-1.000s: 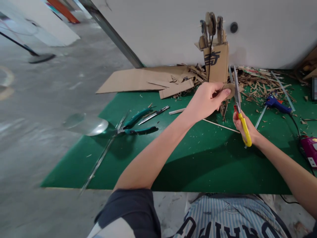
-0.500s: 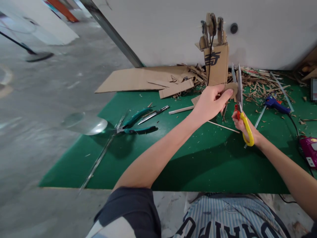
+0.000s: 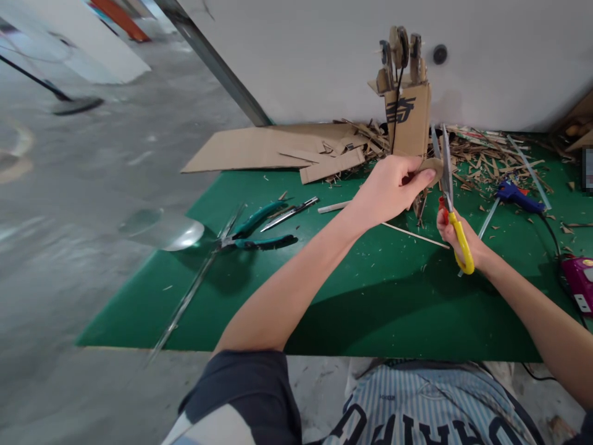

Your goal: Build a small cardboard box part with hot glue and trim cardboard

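Between the thumb and fingers of my left hand is a small rounded cardboard disc. My right hand grips scissors with yellow and red handles, their blades pointing up and slightly parted. The disc's right edge lies against or very near the blades; whether it is between them I cannot tell. Just behind my hands stands a cardboard box structure with cardboard wheels on top and a black cord down its front. Part of its base is hidden by my left hand.
Pliers with green handles and a utility knife lie on the green table. Cardboard scraps pile along the wall, beside a flat cardboard sheet. A blue glue gun and a magenta box are at the right.
My left hand has shifted slightly left with the disc, and the scissors sit a little lower. The rest of the scene has moved only slightly with the camera.
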A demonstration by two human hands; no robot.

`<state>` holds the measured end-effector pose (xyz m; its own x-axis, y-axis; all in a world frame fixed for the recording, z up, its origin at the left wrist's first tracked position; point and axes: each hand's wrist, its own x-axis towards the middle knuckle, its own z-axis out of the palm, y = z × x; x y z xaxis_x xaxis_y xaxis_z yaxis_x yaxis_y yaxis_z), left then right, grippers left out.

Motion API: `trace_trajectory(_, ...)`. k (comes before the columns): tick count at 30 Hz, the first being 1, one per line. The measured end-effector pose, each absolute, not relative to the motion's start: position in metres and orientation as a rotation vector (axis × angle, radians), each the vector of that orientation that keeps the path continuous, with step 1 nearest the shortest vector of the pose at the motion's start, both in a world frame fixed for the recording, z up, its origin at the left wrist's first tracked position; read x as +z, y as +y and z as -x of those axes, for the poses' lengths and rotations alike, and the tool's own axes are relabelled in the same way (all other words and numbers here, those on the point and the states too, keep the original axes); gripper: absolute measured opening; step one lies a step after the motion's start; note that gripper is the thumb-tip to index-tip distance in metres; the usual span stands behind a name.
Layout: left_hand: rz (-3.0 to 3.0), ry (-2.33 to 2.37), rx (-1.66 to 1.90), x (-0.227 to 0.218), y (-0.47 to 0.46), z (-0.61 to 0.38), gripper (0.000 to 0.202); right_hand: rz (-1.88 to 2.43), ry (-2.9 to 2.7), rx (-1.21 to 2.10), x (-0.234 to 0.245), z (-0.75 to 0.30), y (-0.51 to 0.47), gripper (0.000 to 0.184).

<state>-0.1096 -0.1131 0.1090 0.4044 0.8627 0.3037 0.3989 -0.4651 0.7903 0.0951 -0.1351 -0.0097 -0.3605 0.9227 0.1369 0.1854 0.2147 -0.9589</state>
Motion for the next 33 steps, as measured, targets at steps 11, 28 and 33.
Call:
trace_trajectory(11, -2.095, 1.102, 0.916, 0.116, -0.110, 0.116, 0.037, 1.078, -1.827, 1.073, -0.018, -0.102, -0.131, 0.060)
trace_trajectory(28, -2.259, 1.105, 0.783, 0.128, -0.107, 0.130, 0.042, 1.190, -2.045, 0.823, -0.002, -0.108, -0.136, 0.047)
trace_trajectory(33, -2.236, 1.106, 0.784, 0.128, -0.107, 0.129, 0.043, 1.213, -2.024, 0.827, -0.004, -0.109, -0.135, 0.046)
